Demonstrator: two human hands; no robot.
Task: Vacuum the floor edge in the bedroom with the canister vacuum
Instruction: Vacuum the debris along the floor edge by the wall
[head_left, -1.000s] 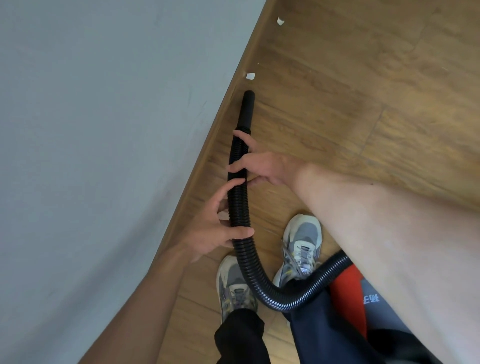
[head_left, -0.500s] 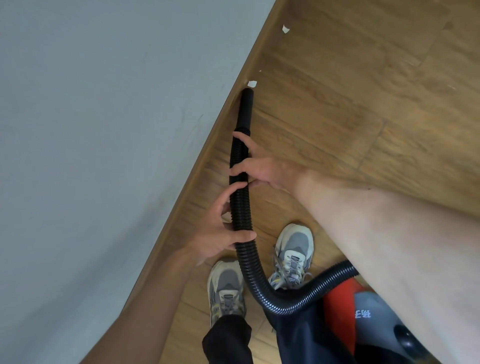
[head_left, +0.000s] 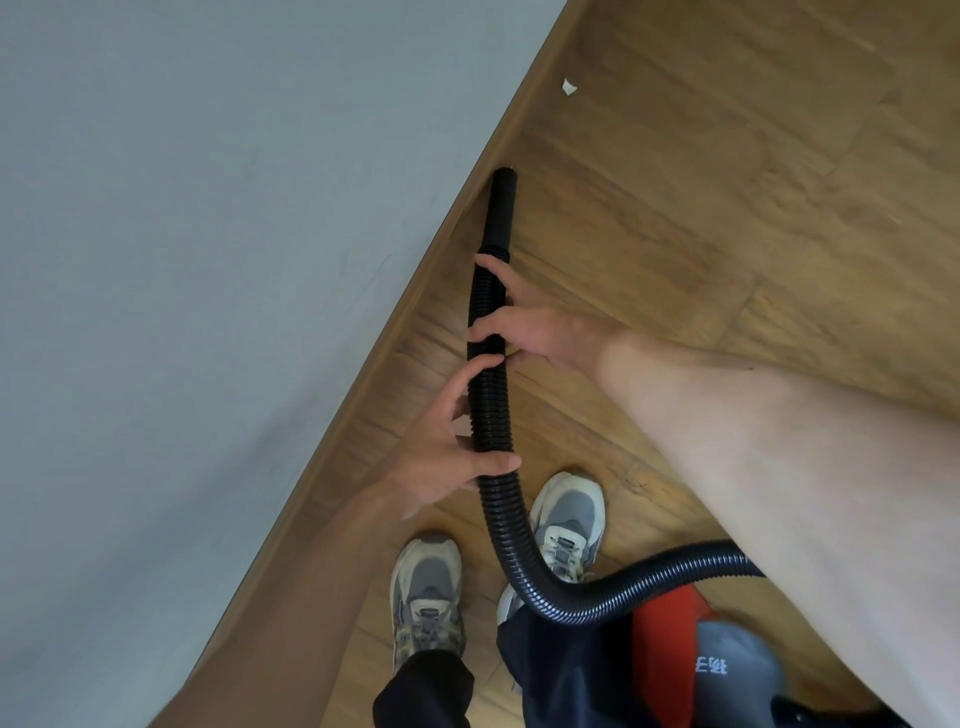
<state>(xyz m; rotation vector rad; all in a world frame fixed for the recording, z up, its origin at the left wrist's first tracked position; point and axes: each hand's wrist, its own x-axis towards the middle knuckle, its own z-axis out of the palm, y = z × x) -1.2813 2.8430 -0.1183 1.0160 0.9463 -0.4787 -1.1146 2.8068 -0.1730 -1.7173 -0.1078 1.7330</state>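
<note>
A black ribbed vacuum hose (head_left: 491, 415) runs from the red and grey canister (head_left: 691, 660) at the lower right up to its smooth nozzle end (head_left: 503, 200), which rests at the wooden baseboard (head_left: 415, 312). My left hand (head_left: 452, 447) grips the hose lower down. My right hand (head_left: 535, 327) grips it higher up, just below the smooth end. A small white scrap (head_left: 570, 87) lies on the wood floor near the baseboard, farther along from the nozzle.
A pale grey wall (head_left: 208, 260) fills the left side. My two grey sneakers (head_left: 428, 587) stand close to the baseboard, the hose looping over the right one (head_left: 569, 519). Wood floor (head_left: 727, 182) spreads to the right.
The nozzle slid forward along the baseboard to where a white scrap lay; that scrap is no longer visible. I stepped forward, and the canister came closer behind me.
</note>
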